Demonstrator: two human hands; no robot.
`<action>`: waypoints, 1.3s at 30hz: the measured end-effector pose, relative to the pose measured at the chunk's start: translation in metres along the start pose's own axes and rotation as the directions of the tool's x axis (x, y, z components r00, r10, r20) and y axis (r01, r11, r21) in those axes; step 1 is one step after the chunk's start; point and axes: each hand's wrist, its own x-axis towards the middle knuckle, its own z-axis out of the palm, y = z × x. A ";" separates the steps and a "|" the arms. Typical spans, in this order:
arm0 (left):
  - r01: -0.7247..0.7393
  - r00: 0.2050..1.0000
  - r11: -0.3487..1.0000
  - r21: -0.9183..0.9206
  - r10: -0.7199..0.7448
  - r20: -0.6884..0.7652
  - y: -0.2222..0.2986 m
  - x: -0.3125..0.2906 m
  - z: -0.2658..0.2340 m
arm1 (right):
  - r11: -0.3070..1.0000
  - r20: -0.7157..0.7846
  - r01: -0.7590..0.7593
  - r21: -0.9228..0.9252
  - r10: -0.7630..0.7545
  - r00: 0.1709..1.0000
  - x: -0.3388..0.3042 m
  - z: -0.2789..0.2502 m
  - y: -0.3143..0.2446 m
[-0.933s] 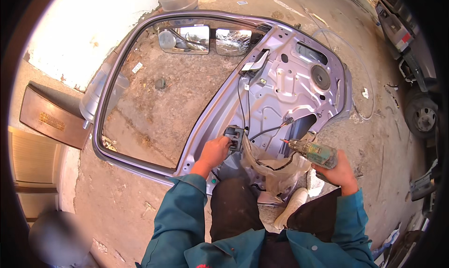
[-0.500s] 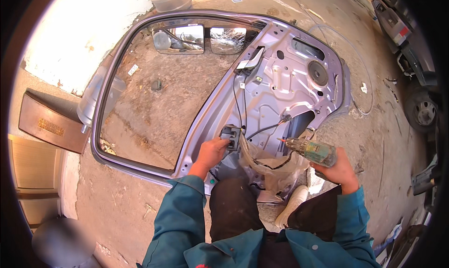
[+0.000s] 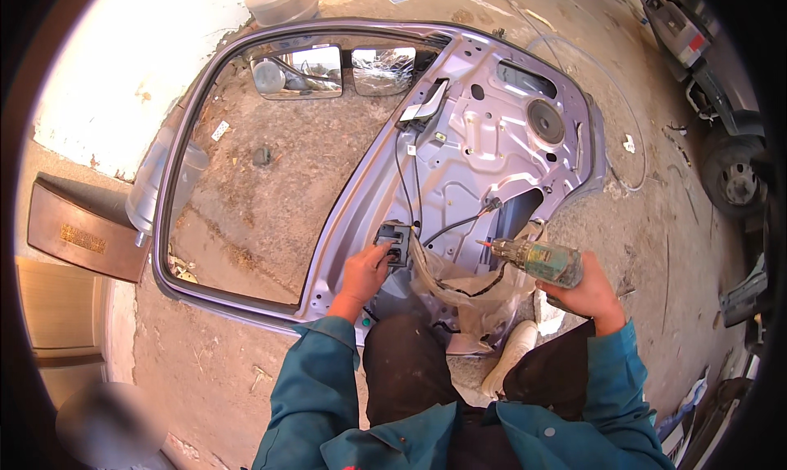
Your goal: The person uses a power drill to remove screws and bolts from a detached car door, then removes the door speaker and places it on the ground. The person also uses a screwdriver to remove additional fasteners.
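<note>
The left hand [image 3: 365, 277] is resting bent fingers on a black plastic box [image 3: 398, 245], perhaps steadying it; whether they are actually gripping it, I cannot tell. The box is sitting on the purple car door [image 3: 467, 198], toward the near edge, just beside a crumpled plastic sheet [image 3: 479, 313]. The right hand [image 3: 592, 296] is gripping a power drill [image 3: 545, 261], its bit pointing left, seemingly leaving the other hand free. The door is lying on the floor [image 3: 221, 380], inner side up, presumably making its fittings reachable.
</note>
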 end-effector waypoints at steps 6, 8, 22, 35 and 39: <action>-0.017 1.000 0.999 -0.038 0.016 -0.025 -0.010 0.004 0.006 | 0.999 0.031 -0.042 -0.015 0.043 0.999 0.002 -0.003 -0.008; 0.051 0.999 0.999 0.004 -0.051 -0.017 -0.010 0.000 0.009 | 0.999 0.021 -0.034 0.014 0.034 0.999 0.000 0.000 -0.004; 0.065 0.997 0.996 0.058 -0.064 -0.032 -0.003 0.001 0.013 | 0.999 -0.012 -0.027 0.042 0.028 1.000 -0.010 -0.007 -0.002; 0.402 0.853 0.792 -0.460 -0.506 -0.126 -0.018 0.005 0.010 | 0.998 -0.012 -0.052 0.028 0.052 0.999 -0.022 -0.016 -0.005; 0.286 0.615 -0.135 -0.949 -0.733 0.289 -0.004 0.002 -0.012 | 0.999 -0.070 -0.018 0.048 0.021 0.997 -0.028 -0.019 -0.009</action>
